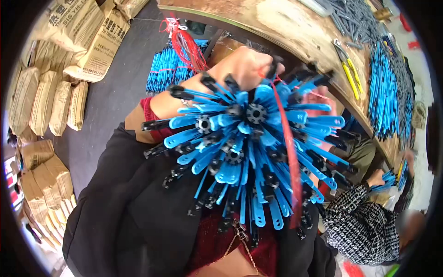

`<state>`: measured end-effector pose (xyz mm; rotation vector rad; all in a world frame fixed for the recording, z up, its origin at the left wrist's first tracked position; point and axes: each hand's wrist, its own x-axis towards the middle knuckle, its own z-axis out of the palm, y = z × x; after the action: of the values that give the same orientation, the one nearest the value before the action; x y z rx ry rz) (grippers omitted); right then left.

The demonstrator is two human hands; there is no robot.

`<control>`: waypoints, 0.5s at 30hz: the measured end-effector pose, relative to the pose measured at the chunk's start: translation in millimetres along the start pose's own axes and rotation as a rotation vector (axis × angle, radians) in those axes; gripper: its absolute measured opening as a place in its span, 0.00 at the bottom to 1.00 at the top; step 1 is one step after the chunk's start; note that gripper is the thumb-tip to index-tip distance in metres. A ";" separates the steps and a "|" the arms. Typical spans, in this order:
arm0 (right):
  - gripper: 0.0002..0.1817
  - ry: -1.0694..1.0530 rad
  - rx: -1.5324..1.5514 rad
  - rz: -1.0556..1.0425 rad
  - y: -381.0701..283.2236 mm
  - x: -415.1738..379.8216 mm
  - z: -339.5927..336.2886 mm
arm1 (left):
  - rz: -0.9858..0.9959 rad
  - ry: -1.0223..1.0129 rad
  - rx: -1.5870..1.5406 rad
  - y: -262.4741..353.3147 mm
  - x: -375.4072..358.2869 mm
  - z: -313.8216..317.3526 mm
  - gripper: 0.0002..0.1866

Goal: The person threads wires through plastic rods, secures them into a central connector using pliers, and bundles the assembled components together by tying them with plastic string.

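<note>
In front of my chest is a large bundle of thin blue plastic strips [226,171] with black end pieces, their ends fanned towards me. A flat red plastic string [288,143] hangs across it. My left hand [251,67] is a fist above the bundle's far side, closed on the red string, which emerges beside the fingers. My right hand [318,98] is behind the bundle at the right, mostly hidden and slightly blurred. Its visible fingers look curled, with a red strand beside them.
A wooden workbench [277,18] holds yellow-handled pliers [348,69], grey parts [357,23] and blue strips [383,92]. Red strings [187,48] hang near stacked blue bundles [168,69]. Paper sacks [99,44] stand left. A co-worker in a checked jacket [364,226] handles blue strips at right.
</note>
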<state>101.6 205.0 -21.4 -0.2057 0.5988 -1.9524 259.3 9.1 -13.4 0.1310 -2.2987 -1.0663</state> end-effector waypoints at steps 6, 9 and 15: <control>0.17 0.107 -0.054 -0.239 -8.5 -34.9 1.1 | -0.982 0.025 -1.258 13.8 1.3 8.0 0.18; 0.15 0.060 -0.207 -0.259 -41.2 -69.0 0.7 | -0.746 0.381 -1.459 26.2 -12.6 -0.2 0.22; 0.09 0.181 -0.906 -0.250 -31.1 -147.6 -26.7 | -0.822 0.577 -1.296 56.0 -55.4 30.9 0.22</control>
<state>132.3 354.8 -11.5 -0.6918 1.6190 -1.8111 296.1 85.3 -14.7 0.7460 -0.6973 -2.3017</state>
